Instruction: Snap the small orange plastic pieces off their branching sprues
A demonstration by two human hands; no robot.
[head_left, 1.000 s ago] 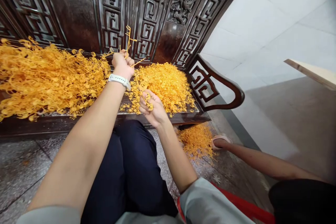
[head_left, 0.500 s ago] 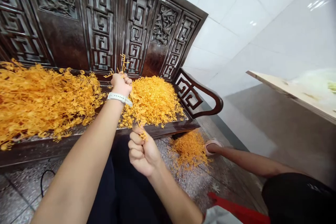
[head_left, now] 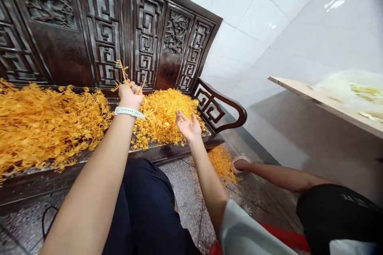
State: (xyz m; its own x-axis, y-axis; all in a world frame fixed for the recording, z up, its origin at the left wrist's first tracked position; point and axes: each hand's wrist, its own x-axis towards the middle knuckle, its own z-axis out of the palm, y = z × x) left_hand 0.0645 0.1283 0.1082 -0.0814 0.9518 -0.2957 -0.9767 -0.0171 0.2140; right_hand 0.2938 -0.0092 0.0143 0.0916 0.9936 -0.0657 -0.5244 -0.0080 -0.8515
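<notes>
My left hand (head_left: 130, 94), with a pale watch strap at its wrist, is closed around thin branched orange plastic stems (head_left: 123, 72). They stick up above my fingers, and a loop hangs to the right. My right hand (head_left: 189, 126) is open, palm up with fingers apart, over the front right of a heap of small yellow-orange plastic pieces (head_left: 163, 105). Nothing shows in it. To the left of my left hand lies a larger heap of orange branched pieces (head_left: 50, 123). Both heaps rest on a dark carved wooden bench (head_left: 167, 152).
A curved armrest (head_left: 236, 111) closes the bench's right end. On the floor below lies a pile of orange stems (head_left: 221, 163), beside another person's slippered foot (head_left: 241, 164). At right, a board (head_left: 302, 91) carries a clear plastic bag (head_left: 359, 87) with yellowish contents.
My right hand has let go of the stem it pinched, opened, and moved up and right over the heap. My left hand keeps its stems. The view has shifted slightly.
</notes>
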